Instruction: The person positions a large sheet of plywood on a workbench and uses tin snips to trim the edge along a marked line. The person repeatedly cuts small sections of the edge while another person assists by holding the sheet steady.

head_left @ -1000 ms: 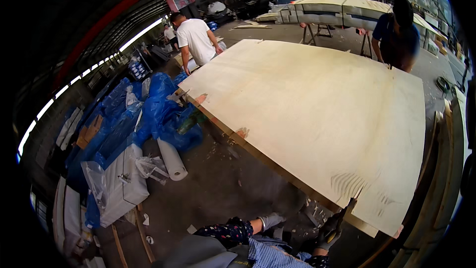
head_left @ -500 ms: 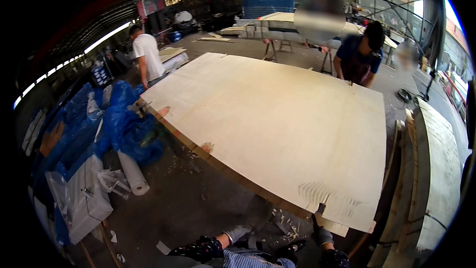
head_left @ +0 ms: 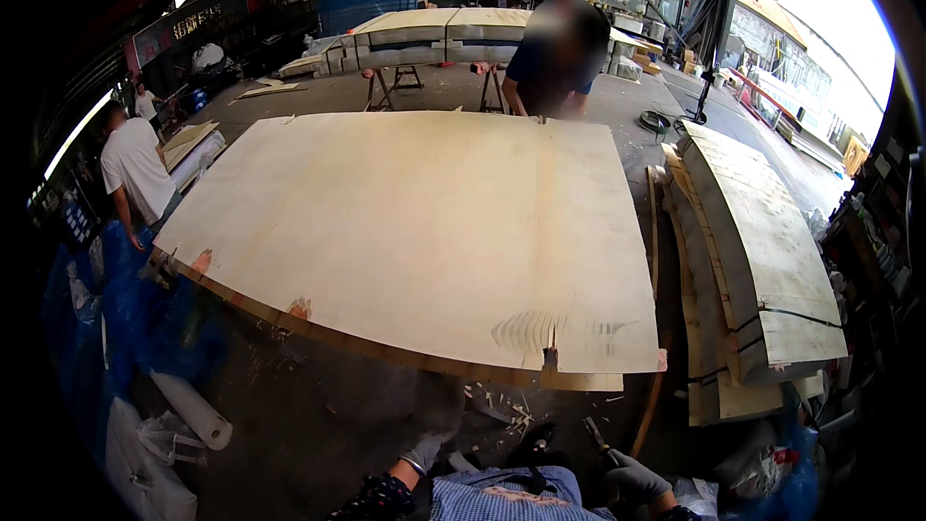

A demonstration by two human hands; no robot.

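A large pale plywood board [head_left: 415,232] lies in front of me, with a dark notch [head_left: 550,351] at its near edge towards the right. My right hand [head_left: 632,476], in a grey glove, is closed around a slim hand tool [head_left: 597,434] with a metal tip; its exact kind is too small to tell. The tool is apart from the board, below its near right corner. My left hand [head_left: 422,453], also gloved in grey, hangs low near my blue checked apron [head_left: 511,494]. Its fingers look loosely extended and hold nothing visible.
A person in dark blue [head_left: 555,68] leans at the board's far edge; another in white [head_left: 137,169] stands at its left. Strapped stacked sheets [head_left: 762,241] stand right. A white roll [head_left: 193,410] and blue plastic sheeting [head_left: 135,309] lie left. Wood chips [head_left: 521,415] litter the floor.
My right hand has drawn the tool back from the board's notch and lowered it. My view has swung right, so the board sits further left. My left hand stays low.
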